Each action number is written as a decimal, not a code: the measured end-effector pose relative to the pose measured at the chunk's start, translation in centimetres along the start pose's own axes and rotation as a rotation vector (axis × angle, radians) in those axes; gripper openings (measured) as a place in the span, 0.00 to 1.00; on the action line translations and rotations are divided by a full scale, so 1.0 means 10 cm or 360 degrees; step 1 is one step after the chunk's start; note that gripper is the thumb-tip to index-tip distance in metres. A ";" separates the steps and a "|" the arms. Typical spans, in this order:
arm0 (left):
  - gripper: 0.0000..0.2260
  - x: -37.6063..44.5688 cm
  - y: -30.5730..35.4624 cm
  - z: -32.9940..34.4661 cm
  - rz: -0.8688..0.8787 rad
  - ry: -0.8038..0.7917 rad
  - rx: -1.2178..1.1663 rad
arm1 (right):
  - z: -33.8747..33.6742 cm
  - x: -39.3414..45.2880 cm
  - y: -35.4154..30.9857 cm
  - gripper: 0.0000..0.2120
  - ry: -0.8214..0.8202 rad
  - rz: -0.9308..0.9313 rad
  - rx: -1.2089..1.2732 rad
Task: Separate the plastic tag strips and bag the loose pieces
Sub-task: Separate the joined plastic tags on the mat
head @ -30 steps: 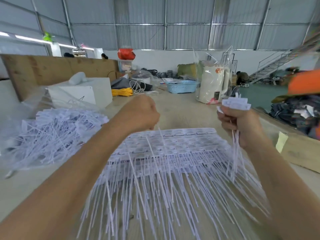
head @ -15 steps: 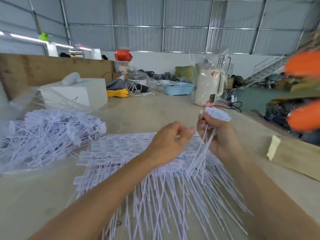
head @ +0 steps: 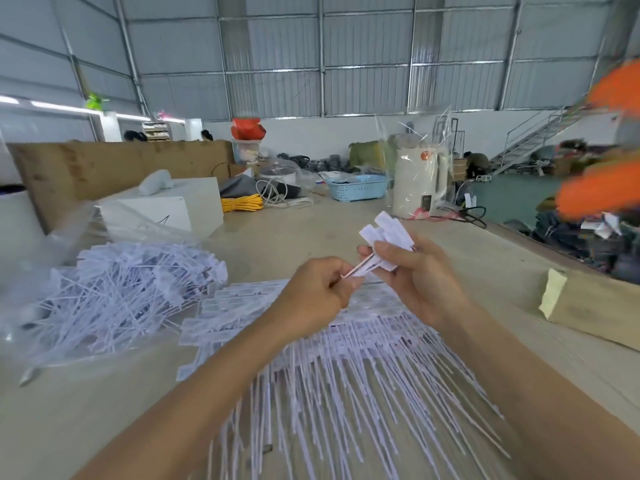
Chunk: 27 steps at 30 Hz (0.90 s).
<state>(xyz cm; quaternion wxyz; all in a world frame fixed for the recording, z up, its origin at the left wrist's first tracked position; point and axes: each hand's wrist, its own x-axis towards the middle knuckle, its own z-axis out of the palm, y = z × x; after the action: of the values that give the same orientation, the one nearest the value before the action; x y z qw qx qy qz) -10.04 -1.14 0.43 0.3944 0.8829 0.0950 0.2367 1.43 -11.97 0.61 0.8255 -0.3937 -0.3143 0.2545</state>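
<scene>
Tags [head: 388, 233] I gripped one-handed a second ago now sit bunched between both: right hand [head: 420, 278] curled round them, left hand [head: 322, 292] pinching their tails. Bagging comes next, I judge.

Both hands [head: 374, 289] raised, seemingly pinching.

Corrugated metal walls [head: 363, 64], metal staircase [head: 533, 140], wooden table [head: 284, 237], daylight
</scene>
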 end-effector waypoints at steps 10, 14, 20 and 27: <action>0.06 -0.46 -0.65 -0.68 0.0012 0.0587 0.0361 | 1.02 0.28 0.56 0.09 -0.0263 0.0288 -0.0415; 0.09 -0.52 -0.95 -0.68 -0.0135 0.0906 0.0012 | 1.51 0.38 0.87 0.19 -0.0161 0.0167 -0.0607; 0.09 -0.47 -0.99 -0.68 0.0048 0.1246 -0.0565 | 1.48 0.44 1.15 0.06 0.0223 -0.0161 -0.0770; 0.07 -0.45 -0.83 -0.63 0.0397 0.1315 -0.0390 | 1.34 0.19 1.24 0.07 -0.0848 0.0197 -0.1754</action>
<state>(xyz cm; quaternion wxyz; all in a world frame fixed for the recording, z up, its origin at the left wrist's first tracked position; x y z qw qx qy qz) -16.88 6.93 -3.61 0.3934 0.6657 0.1087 0.6247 -9.07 2.77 -2.27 0.3775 -0.7028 -0.5718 0.1916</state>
